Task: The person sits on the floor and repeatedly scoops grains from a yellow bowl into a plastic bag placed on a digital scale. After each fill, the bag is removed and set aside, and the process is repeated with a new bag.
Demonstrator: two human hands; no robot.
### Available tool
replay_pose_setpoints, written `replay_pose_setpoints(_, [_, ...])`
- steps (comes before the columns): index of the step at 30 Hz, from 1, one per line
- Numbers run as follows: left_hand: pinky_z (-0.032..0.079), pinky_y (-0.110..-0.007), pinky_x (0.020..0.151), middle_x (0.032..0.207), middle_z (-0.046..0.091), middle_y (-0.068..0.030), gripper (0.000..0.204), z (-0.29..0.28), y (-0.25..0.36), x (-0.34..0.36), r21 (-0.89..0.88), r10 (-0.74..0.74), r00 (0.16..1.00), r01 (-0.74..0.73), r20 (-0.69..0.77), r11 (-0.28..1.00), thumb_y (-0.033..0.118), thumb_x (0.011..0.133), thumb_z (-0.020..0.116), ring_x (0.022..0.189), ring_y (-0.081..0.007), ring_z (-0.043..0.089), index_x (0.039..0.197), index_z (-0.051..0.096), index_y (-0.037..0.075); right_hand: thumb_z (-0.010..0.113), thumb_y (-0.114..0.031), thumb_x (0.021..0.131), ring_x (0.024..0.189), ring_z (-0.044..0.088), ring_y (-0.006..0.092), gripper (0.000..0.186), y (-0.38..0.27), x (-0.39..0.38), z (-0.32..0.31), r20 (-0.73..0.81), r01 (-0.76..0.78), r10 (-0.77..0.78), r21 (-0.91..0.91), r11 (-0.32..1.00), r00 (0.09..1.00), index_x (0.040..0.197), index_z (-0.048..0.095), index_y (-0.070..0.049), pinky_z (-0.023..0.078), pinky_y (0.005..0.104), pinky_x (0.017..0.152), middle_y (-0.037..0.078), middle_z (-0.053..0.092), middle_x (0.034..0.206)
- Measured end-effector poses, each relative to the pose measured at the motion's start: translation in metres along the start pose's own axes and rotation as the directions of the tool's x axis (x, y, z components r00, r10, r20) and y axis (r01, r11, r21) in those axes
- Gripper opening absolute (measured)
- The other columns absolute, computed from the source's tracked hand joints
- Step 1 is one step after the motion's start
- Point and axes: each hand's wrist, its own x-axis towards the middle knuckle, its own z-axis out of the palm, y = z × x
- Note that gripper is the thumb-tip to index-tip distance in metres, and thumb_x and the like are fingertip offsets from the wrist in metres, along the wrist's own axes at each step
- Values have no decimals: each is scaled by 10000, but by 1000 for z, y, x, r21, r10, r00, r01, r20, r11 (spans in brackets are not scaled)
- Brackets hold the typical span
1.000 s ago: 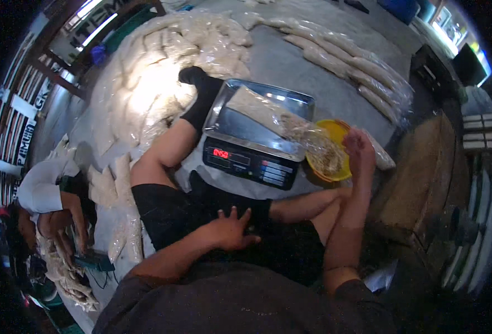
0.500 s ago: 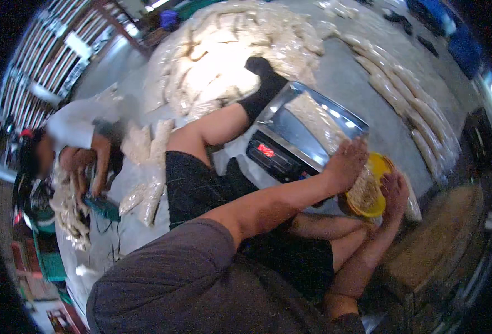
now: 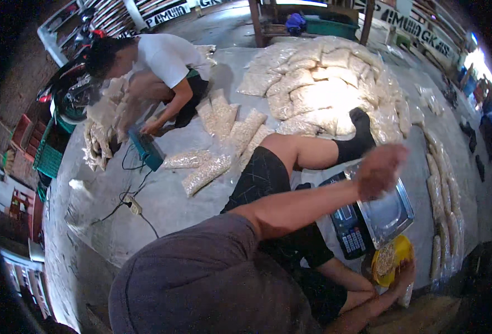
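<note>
My left hand (image 3: 382, 172), smeared by motion, is raised above the far edge of a digital scale's steel pan (image 3: 389, 214). Whether it holds anything is unclear. The scale's black keypad housing (image 3: 352, 236) faces my legs. Close to the pan's near corner is a yellow bowl (image 3: 404, 247) with pale, chip-like pieces (image 3: 386, 259) inside. My right hand (image 3: 404, 274) grips this bowl at its right rim. Part of a clear plastic bag (image 3: 408, 295) shows just below that hand.
Filled clear bags form a big pile (image 3: 315, 78) beyond my foot; long bags (image 3: 443, 195) line the right. At left, a crouching person in a white shirt (image 3: 171, 58) handles a teal device (image 3: 146, 149). A power strip (image 3: 132, 205) with cords lies on the sheet.
My left hand has lifted off the filled bag and swung over the pan's far side. That bag no longer shows on the pan. My right hand stays at the bowl; the view has turned left.
</note>
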Motion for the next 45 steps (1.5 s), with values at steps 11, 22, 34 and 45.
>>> replay_pose_setpoints(11, [535,-393,614,786,659,-128,257,-368,56,91,498,-307,866,482,-394,721,259,1069,501,666,-231,664,1025,613,33,560,-489,1019,1115,633,268,543,-37,-35,27,-160,-75,65,-60,995,985,1302,611,-29,502,422,953,148,667,1201])
replay_pose_setpoints(22, [492,-432,994,1223,654,-283,470,-361,-15,-102,778,-817,574,540,-61,321,294,1006,559,1154,-409,638,1337,578,-40,597,-390,1021,1092,646,223,458,-304,-173,126,-534,349,-436,-261,900,724,1252,654,2,488,389,982,134,712,1120])
replay_pose_setpoints(34, [457,-586,970,1228,629,-265,739,-119,-146,-49,936,-843,406,-160,353,315,667,940,497,1148,-446,616,1282,589,18,666,-372,942,1105,673,356,386,-209,-101,135,-222,-114,-61,-695,710,973,1140,685,-41,527,472,956,174,712,1143])
replay_pose_setpoints(45, [525,-525,953,1170,665,-307,844,-8,-224,-42,938,-885,311,-129,347,323,722,927,492,1095,-457,663,1299,569,-31,656,-274,957,944,640,293,337,-52,281,-27,-264,80,-376,-716,694,888,1213,567,-74,543,448,761,134,643,1112])
